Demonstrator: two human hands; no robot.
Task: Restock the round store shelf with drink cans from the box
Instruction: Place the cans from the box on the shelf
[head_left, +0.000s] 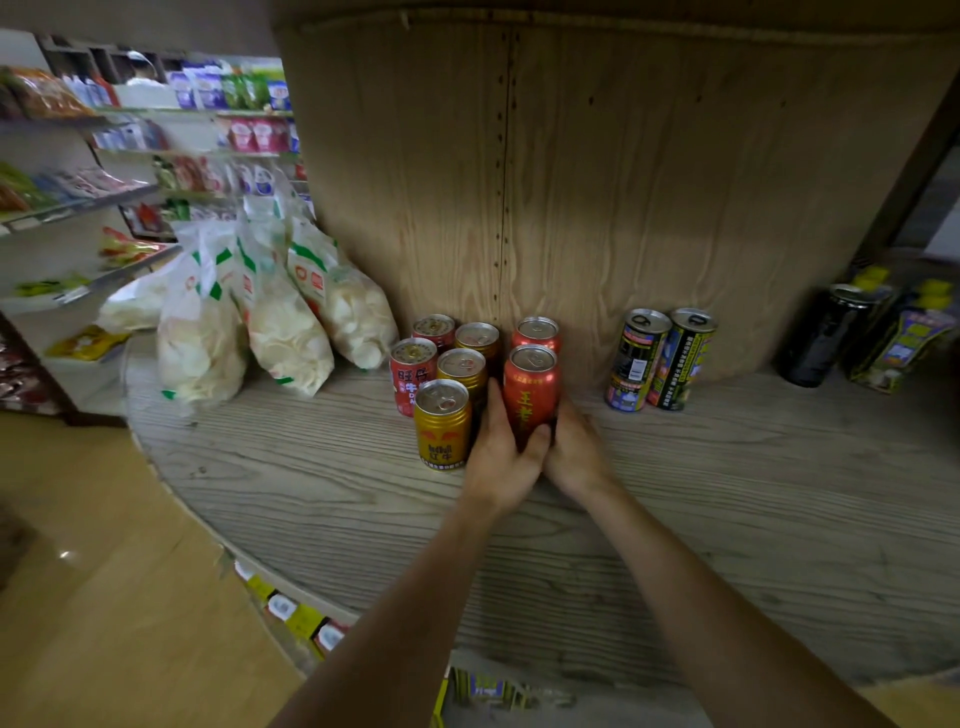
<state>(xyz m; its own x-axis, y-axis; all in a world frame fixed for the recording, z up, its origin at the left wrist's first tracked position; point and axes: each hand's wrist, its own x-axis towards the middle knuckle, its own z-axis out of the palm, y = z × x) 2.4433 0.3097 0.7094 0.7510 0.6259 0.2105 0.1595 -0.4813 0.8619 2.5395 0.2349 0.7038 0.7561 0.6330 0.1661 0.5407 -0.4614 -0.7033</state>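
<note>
Centre frame: both hands cup a red can (532, 389) standing upright on the round wooden shelf (727, 493). The left hand (506, 457) wraps its left side, thumb across the front. The right hand (576, 452) curls round the right side, fingers mostly hidden. The can sits just in front of a 2nd red can (537, 332), beside the gold cans (444, 423). To finish well: slide it straight back w/ even pressure both sides, base flat, label facing out, w/o nudging the gold cans, then release gently. The box is not in view.
</note>
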